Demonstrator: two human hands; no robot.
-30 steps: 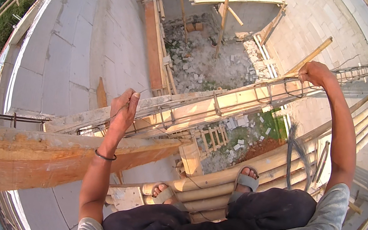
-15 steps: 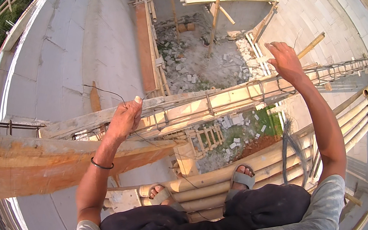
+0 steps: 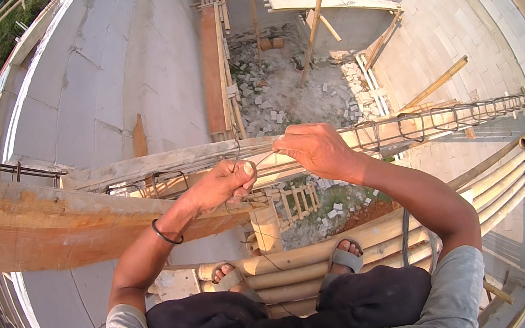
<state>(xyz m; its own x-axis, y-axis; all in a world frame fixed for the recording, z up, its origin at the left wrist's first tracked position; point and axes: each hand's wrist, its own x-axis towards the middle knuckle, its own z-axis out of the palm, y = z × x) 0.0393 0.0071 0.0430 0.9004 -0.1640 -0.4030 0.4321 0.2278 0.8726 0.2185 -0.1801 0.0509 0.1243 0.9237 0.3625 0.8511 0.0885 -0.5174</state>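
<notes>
Presently, thin tie wire (image 3: 238,150): at the left hand (image 3: 222,186), over the near part of the rebar cage, a loose length rising above the fist.
Left hand: narrow, thumb and fingers closed on the wire.
Right hand (image 3: 321,152): narrow, fingertips pinched together just beside the left; it seems to have the wire too, though I cannot tell how much.
Step in hand: apparently straightening or bending the wire between the hands.
Next move: it would call for a firm pinch and control of the loose ends, with balance kept on the poles.
Rebar cage (image 3: 452,118): lies along the timber formwork (image 3: 389,130), the closest thing to a container here; no concrete shows around the open stirrups.
Wire bundle (image 3: 405,238): dark strands near the right knee.
Bamboo poles (image 3: 291,264): under both sandals (image 3: 346,259).
Ground below: block rubble (image 3: 274,105), scattered.
</notes>
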